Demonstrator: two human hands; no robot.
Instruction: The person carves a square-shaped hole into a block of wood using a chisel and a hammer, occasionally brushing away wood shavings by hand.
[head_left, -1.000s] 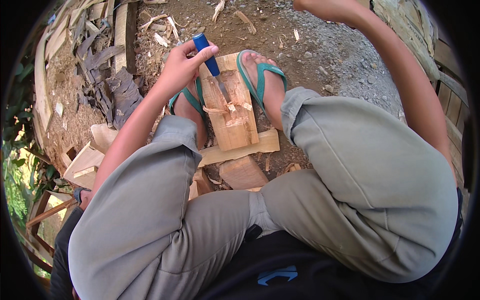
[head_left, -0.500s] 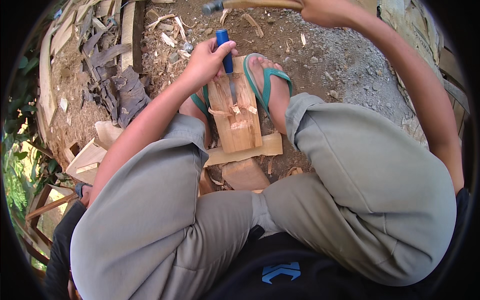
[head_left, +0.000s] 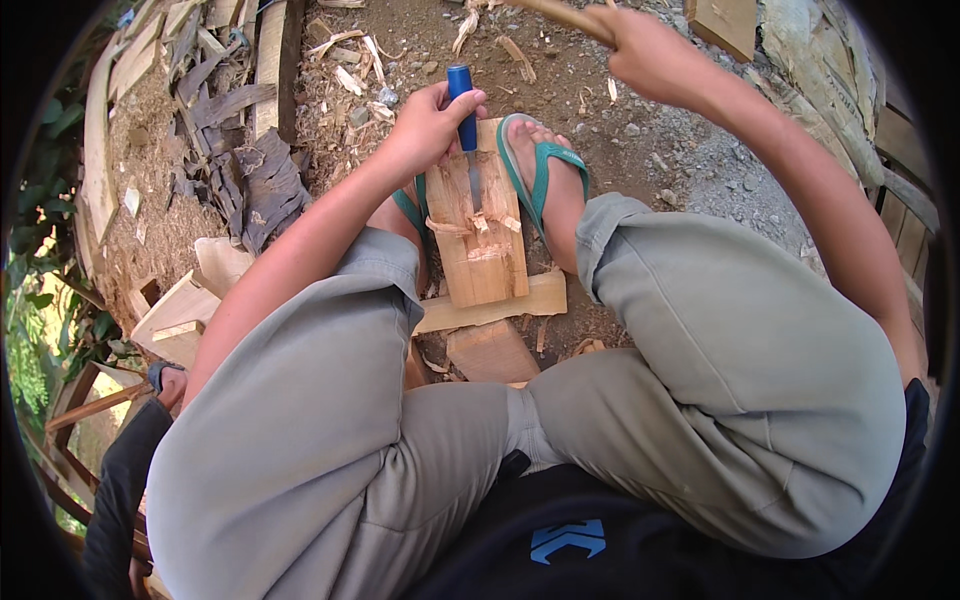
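Observation:
My left hand [head_left: 432,128] is closed around the blue handle of a chisel [head_left: 465,120]. The chisel stands tilted, its blade against a pale wooden block [head_left: 478,276] between my feet. Curled shavings and a rough, chipped patch lie by the blade tip. Up at the right, my right hand [head_left: 650,58] grips the wooden handle of a hammer [head_left: 568,18]; the hammer's head is beyond the top edge. My feet, in green flip-flops [head_left: 541,185], flank the block, which rests on a flat wooden strip [head_left: 545,296].
A smaller wood block [head_left: 490,350] lies nearer me. Dark bark strips [head_left: 262,185] and planks [head_left: 272,70] are at the left, grey gravel [head_left: 735,185] at the right. Another person's dark sleeve [head_left: 125,480] shows at the lower left.
My right hand and the hammer have risen slightly, and the hammer's head has left the view. The left hand still holds the chisel on the block; the whole view has shifted a little.

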